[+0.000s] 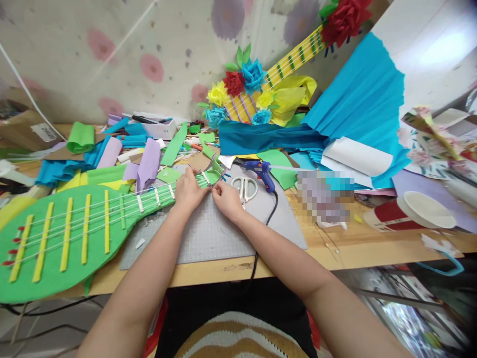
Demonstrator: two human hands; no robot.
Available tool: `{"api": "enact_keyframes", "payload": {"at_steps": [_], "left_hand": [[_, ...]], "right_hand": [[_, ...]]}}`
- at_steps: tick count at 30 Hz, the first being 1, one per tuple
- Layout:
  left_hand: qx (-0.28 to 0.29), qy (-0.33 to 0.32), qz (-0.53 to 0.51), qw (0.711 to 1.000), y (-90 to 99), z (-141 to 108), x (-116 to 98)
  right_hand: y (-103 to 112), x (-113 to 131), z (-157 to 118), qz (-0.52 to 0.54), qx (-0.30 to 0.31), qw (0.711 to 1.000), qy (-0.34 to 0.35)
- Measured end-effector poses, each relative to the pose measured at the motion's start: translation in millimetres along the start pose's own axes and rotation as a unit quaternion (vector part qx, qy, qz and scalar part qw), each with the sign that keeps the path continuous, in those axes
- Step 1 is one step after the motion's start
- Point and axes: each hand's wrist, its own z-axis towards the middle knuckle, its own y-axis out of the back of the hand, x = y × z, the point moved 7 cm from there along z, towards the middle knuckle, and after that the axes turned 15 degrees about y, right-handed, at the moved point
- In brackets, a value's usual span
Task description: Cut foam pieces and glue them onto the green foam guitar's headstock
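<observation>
Lute (97, 231) of green paper, yellow-barred, white-stringed; my left hand (187, 191) grips its neck, my right hand (226, 200) pinches narrowly beside it, on what I cannot tell.

"Where's the stringed cutout (95, 238)?"

"Its body is at the left of the table (335, 254), and its neck reaches right, over the cutting mat (208, 243)."

"And the scissors (244, 190)?"

"On the mat, just right of the neck's end. The glue gun (263, 174) is behind them, slightly right, its cord (274, 209) running over the front edge."

"The cup (395, 214)?"

"Well to the right. Pens (147, 120) sit in the box (162, 131), behind the neck."
</observation>
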Motion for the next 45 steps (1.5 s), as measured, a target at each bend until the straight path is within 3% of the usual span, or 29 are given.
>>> {"api": "enact_keyframes", "payload": {"at_steps": [7, 11, 16, 45], "left_hand": [[-0.021, -0.092, 0.015, 0.995, 3.1, -7.4, -13.2], [-0.066, -0.119, 0.022, 0.990, 12.7, -18.5, -19.6], [-0.073, -0.141, 0.017, 0.987, 18.0, -27.8, -19.8], [-0.034, -0.086, -0.040, 0.995, 3.7, -14.8, -9.4]], "right_hand": [[4.9, 0.6, -4.1, -0.016, 0.016, 1.000, -0.003], [9.2, -0.8, -7.1, -0.020, 0.030, 0.999, 0.005], [10.3, -1.5, -9.8, -0.006, 0.029, 0.999, 0.019], [3.5, -2.1, -0.8, -0.024, 0.022, 0.999, 0.021]]}}
